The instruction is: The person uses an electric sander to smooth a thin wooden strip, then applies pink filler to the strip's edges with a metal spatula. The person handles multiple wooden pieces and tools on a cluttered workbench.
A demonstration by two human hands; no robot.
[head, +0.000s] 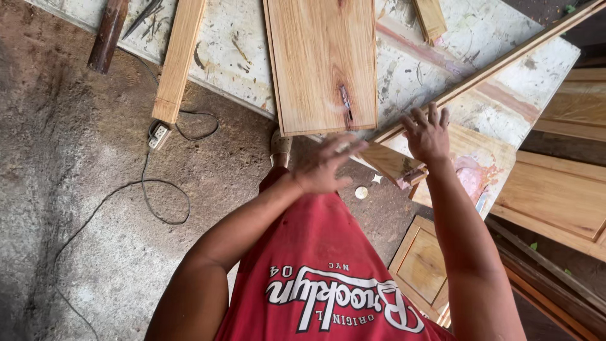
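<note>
A wide light wooden board [322, 63] with a dark knot lies on a white, stained worktable [240, 57], its near end jutting over the table's edge. My left hand [325, 165] hovers just below that near end, blurred, fingers spread, holding nothing. My right hand [427, 134] is open with fingers apart, resting at the near end of a long thin wooden strip [499, 63] that runs diagonally across the table's right side. A wedge-shaped wood offcut [394, 164] sits right beside it.
A narrow plank [180, 60] and a dark wooden bar [107, 35] lie on the table's left part. A white power strip [158, 136] with a black cable [151, 196] lies on the concrete floor. Panelled wooden doors [555, 196] stand at the right.
</note>
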